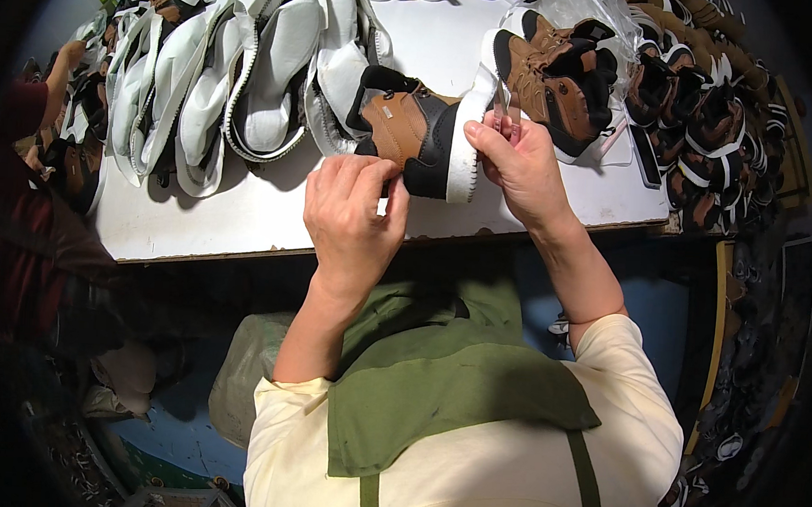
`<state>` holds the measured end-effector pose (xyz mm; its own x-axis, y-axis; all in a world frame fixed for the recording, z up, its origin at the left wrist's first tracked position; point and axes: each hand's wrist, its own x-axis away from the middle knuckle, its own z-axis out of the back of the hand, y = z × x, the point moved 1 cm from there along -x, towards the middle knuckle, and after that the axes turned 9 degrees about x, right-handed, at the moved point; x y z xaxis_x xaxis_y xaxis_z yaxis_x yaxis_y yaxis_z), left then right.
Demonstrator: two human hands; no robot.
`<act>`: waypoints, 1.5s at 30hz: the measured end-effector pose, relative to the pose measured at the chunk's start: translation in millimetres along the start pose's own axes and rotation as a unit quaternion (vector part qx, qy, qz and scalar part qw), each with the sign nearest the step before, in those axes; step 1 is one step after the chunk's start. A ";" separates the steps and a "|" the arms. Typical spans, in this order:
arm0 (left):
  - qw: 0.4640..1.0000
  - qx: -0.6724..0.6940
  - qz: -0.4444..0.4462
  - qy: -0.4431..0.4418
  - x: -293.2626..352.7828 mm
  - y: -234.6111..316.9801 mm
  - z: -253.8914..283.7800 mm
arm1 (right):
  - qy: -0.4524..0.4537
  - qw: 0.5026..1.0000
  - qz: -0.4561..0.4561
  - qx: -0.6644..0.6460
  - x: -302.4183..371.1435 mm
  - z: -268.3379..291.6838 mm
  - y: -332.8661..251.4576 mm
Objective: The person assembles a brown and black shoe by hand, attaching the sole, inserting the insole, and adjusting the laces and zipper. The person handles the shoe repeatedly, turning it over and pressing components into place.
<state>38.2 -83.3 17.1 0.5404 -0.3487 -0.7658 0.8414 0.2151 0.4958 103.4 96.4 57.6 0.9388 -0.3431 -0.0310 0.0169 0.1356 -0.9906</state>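
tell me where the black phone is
In the head view, the black phone lies on the white table's right end, between a brown shoe and the piled shoes.

Nothing is legible, including the pale tag (387, 112) on the held shoe (401, 138).

Brown and black shoe (396, 129) tipped sideways above a white table (214, 232), left hand (353, 209) pinching its near edge, right hand (525, 168) gripping a small metal tool (501, 104), thumb against the white sole (464, 156), pale soles (276, 68) lined up leftward.
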 end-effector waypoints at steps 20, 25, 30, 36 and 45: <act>0.999 0.034 -0.004 0.027 6.3 -4.1 -1.1 | -0.005 1.000 0.004 -0.010 0.8 -1.9 4.1; 1.000 0.021 -0.016 0.015 6.5 -4.6 -2.2 | 0.002 1.000 -0.001 -0.008 1.0 -3.9 2.6; 0.999 0.029 -0.016 0.009 7.8 -5.3 -3.0 | 0.000 1.000 -0.004 -0.003 2.1 -4.0 2.4; 0.998 0.033 -0.047 0.031 9.9 -5.9 -5.8 | 0.004 1.000 -0.005 -0.008 3.8 -5.7 0.3; 0.997 0.034 -0.064 0.034 9.2 -8.8 -10.9 | 0.001 1.000 -0.012 0.014 3.0 -2.7 -5.1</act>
<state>35.8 -78.5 1.2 0.4298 -0.3068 -0.8492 0.9022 0.1094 0.4172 105.2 92.2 62.2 0.9371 -0.3489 -0.0074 0.0490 0.1527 -0.9871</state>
